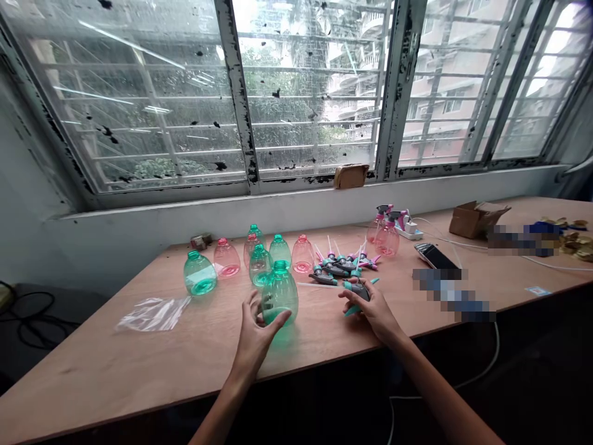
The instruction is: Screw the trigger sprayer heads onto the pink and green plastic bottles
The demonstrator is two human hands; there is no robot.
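Observation:
My left hand (pixel 259 321) is wrapped round the lower part of a clear green bottle (pixel 280 293), which has no top on its neck. In my right hand (pixel 373 312) is a grey and teal spray head (pixel 357 289), its thin white tube pointing left toward the bottle. Tube and bottle are apart. Just behind the right hand lies a pile of spray heads (pixel 340 266) in grey, teal and pink. Several more open-necked bottles, green (pixel 200 275) and pink (pixel 303 254), stand behind and left of the held one.
A crumpled clear plastic bag (pixel 155 314) lies at left. Two pink bottles with spray heads (pixel 388 238) stand at the back beside a white power strip (pixel 410 231). Farther right are a phone (pixel 436 256), a cardboard box (pixel 472 221) and cables. The table edge (pixel 324 364) runs close in front.

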